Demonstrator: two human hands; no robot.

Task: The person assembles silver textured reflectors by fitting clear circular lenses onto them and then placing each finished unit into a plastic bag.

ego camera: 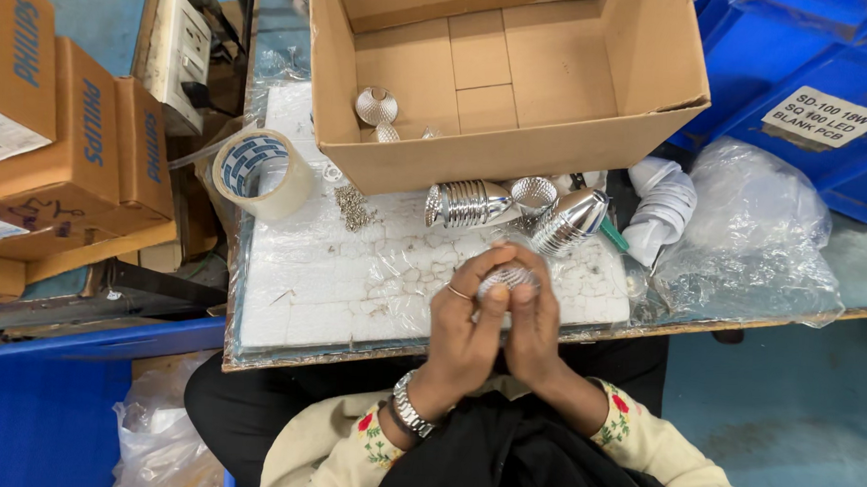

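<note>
Both hands are together at the near edge of the table [288, 296], closed around 1 small silver ribbed reflector cup [509, 277]. Left hand [464, 321] grips it from the left, fingers curled up and over, ring on 1 finger, metal watch [410, 406] on the wrist. Right hand [537, 319] presses against it from the right, fingers bent over the top. The cup sits between the fingertips of the 2 hands, mostly hidden; only its faceted rim shows.

Just beyond the hands, on the plastic-covered white table top: 1 silver finned lamp housing [466, 203] lying on its side, another shiny housing [569, 221] to its right, and 1 more faceted reflector cup [533, 193] between them, touching or nearly touching both. Beyond those stands an open cardboard box [514, 150], with 2 more reflectors [377, 107] in its left corner.

Beyond-left of the hands: a small heap of screws [354, 208], then a roll of clear tape [261, 173] at the table's left edge. Right of the hands: white plastic parts [663, 208] and a crumpled clear plastic bag [755, 240]. Blue crates [804, 84] sit far right; brown cartons [72, 144] are stacked far left.
</note>
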